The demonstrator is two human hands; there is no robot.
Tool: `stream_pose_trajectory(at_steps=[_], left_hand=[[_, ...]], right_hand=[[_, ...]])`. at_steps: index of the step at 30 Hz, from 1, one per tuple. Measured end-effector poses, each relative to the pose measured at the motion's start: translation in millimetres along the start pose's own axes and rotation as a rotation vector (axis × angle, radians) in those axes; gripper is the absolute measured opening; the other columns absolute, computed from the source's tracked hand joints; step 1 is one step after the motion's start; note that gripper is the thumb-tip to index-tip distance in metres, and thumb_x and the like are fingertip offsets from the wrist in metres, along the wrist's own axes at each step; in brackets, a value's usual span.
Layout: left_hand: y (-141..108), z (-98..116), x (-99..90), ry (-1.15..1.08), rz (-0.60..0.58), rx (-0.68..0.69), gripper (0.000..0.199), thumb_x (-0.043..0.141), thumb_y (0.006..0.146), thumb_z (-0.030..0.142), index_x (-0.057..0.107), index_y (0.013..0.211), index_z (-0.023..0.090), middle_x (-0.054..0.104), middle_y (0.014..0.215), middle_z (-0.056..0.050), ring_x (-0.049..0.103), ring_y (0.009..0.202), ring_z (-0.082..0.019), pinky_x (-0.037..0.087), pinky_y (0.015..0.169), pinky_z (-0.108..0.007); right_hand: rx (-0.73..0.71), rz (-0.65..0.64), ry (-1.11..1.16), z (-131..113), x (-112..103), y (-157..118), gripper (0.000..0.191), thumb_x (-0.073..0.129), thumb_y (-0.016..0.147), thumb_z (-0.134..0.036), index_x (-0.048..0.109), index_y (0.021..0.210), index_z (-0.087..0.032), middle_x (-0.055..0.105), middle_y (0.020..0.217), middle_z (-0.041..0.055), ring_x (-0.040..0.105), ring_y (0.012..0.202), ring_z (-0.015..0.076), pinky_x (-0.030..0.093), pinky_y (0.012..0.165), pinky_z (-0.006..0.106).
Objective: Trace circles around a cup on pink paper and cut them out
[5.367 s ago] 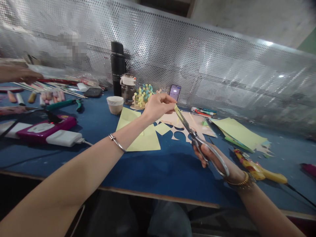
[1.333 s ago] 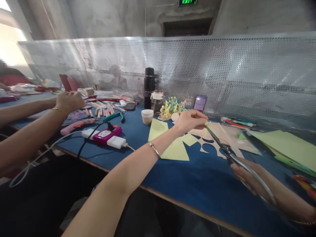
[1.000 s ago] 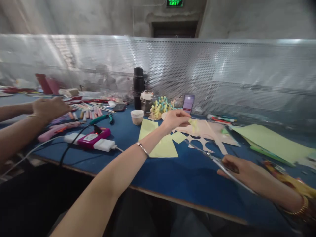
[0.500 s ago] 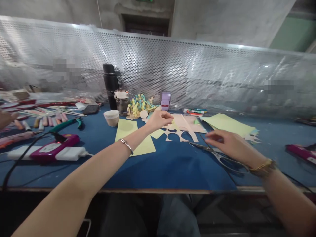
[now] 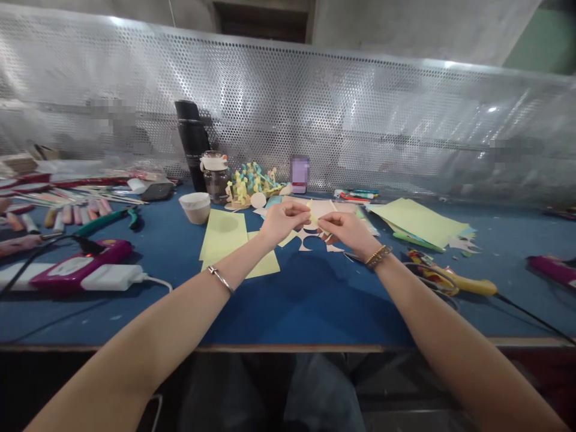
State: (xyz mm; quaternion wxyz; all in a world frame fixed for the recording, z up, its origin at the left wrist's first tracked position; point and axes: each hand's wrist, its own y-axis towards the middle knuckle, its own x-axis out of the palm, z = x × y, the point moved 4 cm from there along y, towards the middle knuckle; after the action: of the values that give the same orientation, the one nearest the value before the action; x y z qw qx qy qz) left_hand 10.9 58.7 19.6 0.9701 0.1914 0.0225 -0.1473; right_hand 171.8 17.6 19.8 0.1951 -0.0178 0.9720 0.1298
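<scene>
My left hand (image 5: 284,222) is closed in a pinch on a small yellow paper piece (image 5: 311,207), held above the cut sheets. Close beside it, my right hand (image 5: 350,230) pinches at the lower right of the same piece; its exact grip is partly hidden by the fingers. Beneath both hands lie pale pink sheets with round cut-outs (image 5: 306,242). Yellow paper sheets (image 5: 225,231) rest to the left of them. A pair of scissors (image 5: 443,277) lies under my right forearm, mostly covered, with its handle loops showing.
A paper cup (image 5: 196,210), a lidded jar (image 5: 216,180), a black bottle (image 5: 192,144) and a cluster of small yellow-and-blue paper shapes (image 5: 252,185) stand behind. A phone (image 5: 299,174) leans on the perforated screen. A power strip (image 5: 85,267) is left; a yellow corded tool (image 5: 477,285) is right.
My right hand has left the scissors and come inward to meet my left hand at the yellow piece. The yellow corded tool is now visible. The camera view has tilted down slightly.
</scene>
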Motion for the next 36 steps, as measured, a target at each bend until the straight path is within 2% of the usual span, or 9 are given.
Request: stream_pose_trajectory(at_steps=[5, 10, 15, 19, 24, 30, 36], left_hand=[[-3, 6, 5.2, 0.038, -0.032, 0.056, 0.018, 0.072, 0.072, 0.027, 0.067, 0.082, 0.015, 0.070, 0.072, -0.005, 0.070, 0.073, -0.017, 0.056, 0.068, -0.029], [-6, 7, 7.3, -0.051, -0.050, -0.006, 0.016, 0.066, 0.076, 0.024, 0.067, 0.089, 0.015, 0.071, 0.077, -0.005, 0.070, 0.078, -0.017, 0.056, 0.074, -0.029], [-9, 5, 8.3, -0.138, -0.041, -0.054, 0.024, 0.066, 0.077, 0.028, 0.066, 0.098, 0.016, 0.071, 0.081, -0.006, 0.070, 0.084, -0.017, 0.056, 0.077, -0.029], [-12, 2, 10.9, -0.092, -0.009, -0.053, 0.027, 0.075, 0.068, 0.028, 0.067, 0.091, 0.015, 0.071, 0.077, -0.005, 0.069, 0.079, -0.017, 0.056, 0.073, -0.029], [-12, -2, 12.4, -0.174, 0.024, -0.072, 0.022, 0.076, 0.067, 0.026, 0.067, 0.084, 0.014, 0.070, 0.076, -0.003, 0.069, 0.074, -0.015, 0.056, 0.076, -0.031], [-12, 2, 10.0, -0.251, 0.068, -0.129, 0.019, 0.075, 0.066, 0.023, 0.067, 0.081, 0.015, 0.070, 0.076, -0.002, 0.069, 0.076, -0.015, 0.054, 0.081, -0.032], [-15, 7, 13.7, -0.250, 0.047, -0.125, 0.015, 0.075, 0.067, 0.021, 0.068, 0.079, 0.014, 0.069, 0.073, -0.002, 0.069, 0.071, -0.014, 0.055, 0.079, -0.030]], right_hand=[[-0.034, 0.023, 0.003, -2, -1, 0, 0.024, 0.066, 0.076, -0.039, 0.068, 0.081, -0.016, 0.066, 0.074, 0.0039, 0.060, 0.061, 0.0108, 0.055, 0.053, 0.023], [-0.042, 0.035, 0.019, -3, -3, 0, 0.020, 0.064, 0.076, -0.035, 0.065, 0.077, -0.015, 0.065, 0.072, 0.0035, 0.059, 0.055, 0.0083, 0.052, 0.049, 0.020], [-0.032, 0.071, 0.051, -2, -6, 0, 0.019, 0.063, 0.076, -0.035, 0.064, 0.077, -0.015, 0.064, 0.071, 0.0033, 0.059, 0.055, 0.0087, 0.053, 0.050, 0.021], [-0.030, 0.072, 0.059, -2, -5, 0, 0.019, 0.063, 0.076, -0.034, 0.064, 0.077, -0.015, 0.064, 0.072, 0.0026, 0.058, 0.055, 0.0081, 0.052, 0.050, 0.020], [-0.057, 0.045, 0.072, -2, -3, 0, 0.020, 0.065, 0.076, -0.036, 0.065, 0.076, -0.016, 0.063, 0.071, 0.0022, 0.058, 0.055, 0.0083, 0.052, 0.050, 0.020], [0.056, 0.041, 0.236, 2, -5, 1, 0.025, 0.060, 0.081, -0.039, 0.068, 0.084, -0.015, 0.061, 0.076, 0.0040, 0.058, 0.058, 0.0096, 0.053, 0.049, 0.022], [-0.017, 0.041, 0.192, 3, -6, 2, 0.026, 0.068, 0.074, -0.040, 0.070, 0.086, -0.017, 0.063, 0.081, 0.0036, 0.056, 0.064, 0.0101, 0.054, 0.052, 0.022]])
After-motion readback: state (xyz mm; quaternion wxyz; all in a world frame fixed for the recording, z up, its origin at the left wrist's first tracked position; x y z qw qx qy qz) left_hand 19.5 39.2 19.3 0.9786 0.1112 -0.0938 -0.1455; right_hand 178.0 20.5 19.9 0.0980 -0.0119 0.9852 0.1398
